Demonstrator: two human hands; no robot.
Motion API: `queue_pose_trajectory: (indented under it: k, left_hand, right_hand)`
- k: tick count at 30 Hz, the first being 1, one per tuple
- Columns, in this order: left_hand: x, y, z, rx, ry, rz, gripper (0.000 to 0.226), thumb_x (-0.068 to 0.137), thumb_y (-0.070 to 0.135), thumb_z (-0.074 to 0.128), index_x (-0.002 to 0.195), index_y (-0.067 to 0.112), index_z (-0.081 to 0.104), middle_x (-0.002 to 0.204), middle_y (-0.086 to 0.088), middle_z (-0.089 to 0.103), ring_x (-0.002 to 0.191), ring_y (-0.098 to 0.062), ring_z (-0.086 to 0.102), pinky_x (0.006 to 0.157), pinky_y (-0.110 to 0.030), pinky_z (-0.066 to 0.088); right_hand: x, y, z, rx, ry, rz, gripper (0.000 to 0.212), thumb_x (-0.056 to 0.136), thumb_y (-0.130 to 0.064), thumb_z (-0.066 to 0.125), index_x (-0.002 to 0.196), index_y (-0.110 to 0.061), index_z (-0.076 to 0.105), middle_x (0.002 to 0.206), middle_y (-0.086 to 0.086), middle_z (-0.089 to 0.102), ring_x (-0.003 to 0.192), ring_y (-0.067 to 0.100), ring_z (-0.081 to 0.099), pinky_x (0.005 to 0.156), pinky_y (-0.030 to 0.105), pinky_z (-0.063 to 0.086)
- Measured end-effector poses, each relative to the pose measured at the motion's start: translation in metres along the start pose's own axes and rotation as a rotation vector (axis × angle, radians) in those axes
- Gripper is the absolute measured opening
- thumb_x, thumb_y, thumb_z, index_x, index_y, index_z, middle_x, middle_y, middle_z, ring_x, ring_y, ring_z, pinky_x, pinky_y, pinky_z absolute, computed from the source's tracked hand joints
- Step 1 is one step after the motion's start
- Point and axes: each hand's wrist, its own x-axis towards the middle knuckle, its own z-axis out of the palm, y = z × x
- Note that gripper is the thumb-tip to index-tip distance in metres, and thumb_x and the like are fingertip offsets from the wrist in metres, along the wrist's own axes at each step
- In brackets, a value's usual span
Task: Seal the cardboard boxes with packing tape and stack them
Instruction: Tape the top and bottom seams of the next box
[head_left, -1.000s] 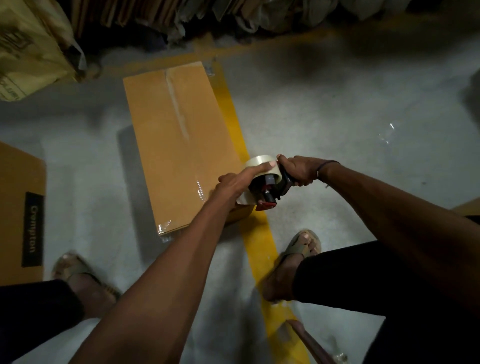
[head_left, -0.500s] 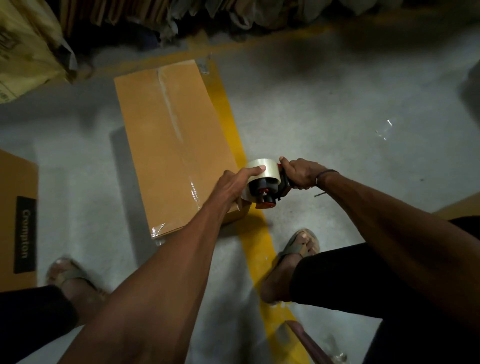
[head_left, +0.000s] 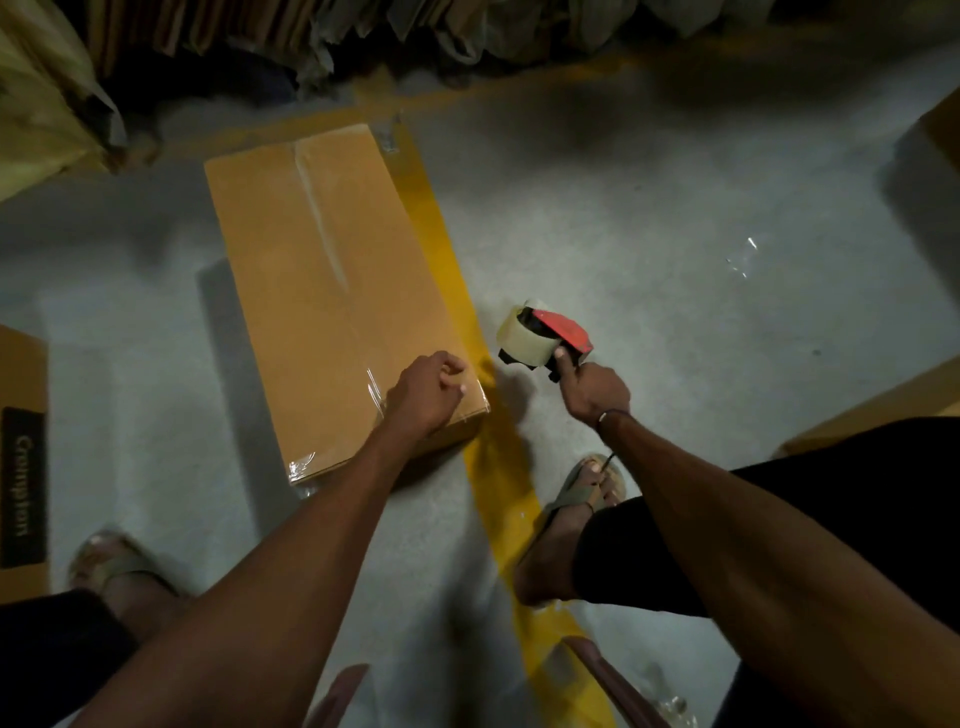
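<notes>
Pressing down near the lower right corner of the cardboard box (head_left: 332, 291), left hand (head_left: 423, 397) with fingers loosely curled, knuckles on the lid, gripping nothing visible. Box flat on the floor (head_left: 649, 234) at centre left of the frame, long side running up toward the top, clear tape strip along its middle seam and folded over the near end. Right hand (head_left: 595, 387) right of centre, wrapped tight round the handle of the tape dispenser (head_left: 543, 335), held off the box and just beside its lower right corner, above the yellow floor line (head_left: 441, 249).

Best done now: smooth the tape end flat along the near edge, rub out the wrinkles showing at the lower corners, keep the dispenser clear of the lid so no loose tape sticks back. Then likely ready for stacking.

Hard to tell: whether tape runs free from the roll. Cutter blade hidden. Second box (head_left: 23, 457) at left edge cut off, dark label only partly readable. Dim shapes along the top too murky to name.
</notes>
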Motion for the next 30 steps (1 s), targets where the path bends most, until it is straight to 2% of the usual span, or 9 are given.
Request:
queue_pose_trajectory:
  k: [4,8,13,17,23,25,27,29,30]
  left_hand:
    - [-0.007,-0.021,0.004,0.020,0.051,0.103,0.047,0.081,0.018,0.084,0.119,0.040,0.067,0.098,0.016,0.058,0.088,-0.014,0.060,0.092,-0.049,0.052]
    - [-0.008,-0.026,0.008,0.013,0.105,0.153,0.052,0.079,0.015,0.086,0.120,0.040,0.068,0.098,0.017,0.060,0.083,-0.008,0.060,0.090,-0.049,0.053]
    - [-0.005,-0.030,0.009,0.013,0.117,0.184,0.052,0.077,0.016,0.087,0.120,0.040,0.069,0.098,0.014,0.063,0.080,-0.003,0.059,0.083,-0.043,0.054]
    - [-0.005,-0.028,0.008,0.001,0.128,0.199,0.053,0.074,0.013,0.088,0.118,0.038,0.071,0.096,0.010,0.064,0.077,-0.007,0.060,0.077,-0.038,0.054]
    - [-0.009,-0.029,0.011,0.011,0.140,0.216,0.053,0.076,0.014,0.087,0.119,0.040,0.069,0.096,0.014,0.061,0.079,-0.007,0.061,0.080,-0.040,0.055]
    - [-0.012,-0.028,0.010,0.013,0.138,0.223,0.053,0.078,0.015,0.086,0.121,0.040,0.068,0.098,0.015,0.061,0.080,-0.006,0.060,0.083,-0.040,0.055]
    - [-0.013,-0.027,0.008,0.016,0.131,0.238,0.052,0.079,0.015,0.086,0.123,0.037,0.069,0.098,0.014,0.061,0.080,-0.003,0.059,0.082,-0.038,0.055]
    - [-0.015,-0.027,0.003,-0.004,0.126,0.253,0.049,0.077,0.012,0.087,0.121,0.030,0.072,0.096,0.008,0.060,0.077,0.000,0.056,0.077,-0.035,0.053]
    - [-0.016,-0.028,0.001,-0.007,0.134,0.257,0.047,0.076,0.011,0.088,0.118,0.026,0.074,0.095,0.006,0.059,0.077,0.001,0.054,0.074,-0.031,0.050]
  right_hand:
    - [0.001,-0.004,0.042,0.032,-0.121,-0.019,0.041,0.105,-0.035,0.047,0.108,0.000,0.066,0.112,0.029,0.064,0.106,0.045,0.061,0.081,0.044,0.049]
    - [0.005,-0.006,0.070,0.127,-0.139,0.027,0.029,0.099,-0.017,0.057,0.088,0.008,0.068,0.100,0.034,0.067,0.098,0.048,0.063,0.080,0.046,0.048]
    - [0.009,-0.009,0.082,0.193,-0.168,0.078,0.025,0.097,-0.015,0.060,0.093,0.008,0.068,0.105,0.033,0.067,0.103,0.048,0.062,0.083,0.046,0.047]
    - [0.003,-0.017,0.077,0.184,-0.331,0.132,0.029,0.101,-0.013,0.054,0.121,0.006,0.063,0.128,0.030,0.062,0.120,0.046,0.056,0.095,0.043,0.044]
    - [-0.002,-0.022,0.065,0.189,-0.366,0.158,0.051,0.101,-0.034,0.053,0.146,-0.010,0.049,0.147,0.020,0.053,0.133,0.040,0.050,0.107,0.039,0.039]
    - [-0.011,-0.028,0.060,0.294,-0.221,0.183,0.058,0.095,-0.048,0.052,0.138,-0.009,0.056,0.138,0.022,0.059,0.126,0.040,0.054,0.103,0.039,0.042]
    - [-0.021,-0.040,0.055,0.522,-0.068,0.162,0.042,0.094,-0.048,0.062,0.105,-0.009,0.070,0.107,0.018,0.072,0.104,0.035,0.065,0.090,0.040,0.048]
    - [-0.030,-0.058,0.050,0.739,-0.143,0.061,0.045,0.094,-0.054,0.064,0.071,-0.016,0.065,0.070,0.006,0.068,0.070,0.026,0.065,0.070,0.041,0.051]
    - [-0.035,-0.067,0.046,0.793,-0.215,0.000,0.047,0.093,-0.058,0.064,0.067,-0.018,0.059,0.063,0.002,0.060,0.061,0.020,0.058,0.063,0.037,0.047]
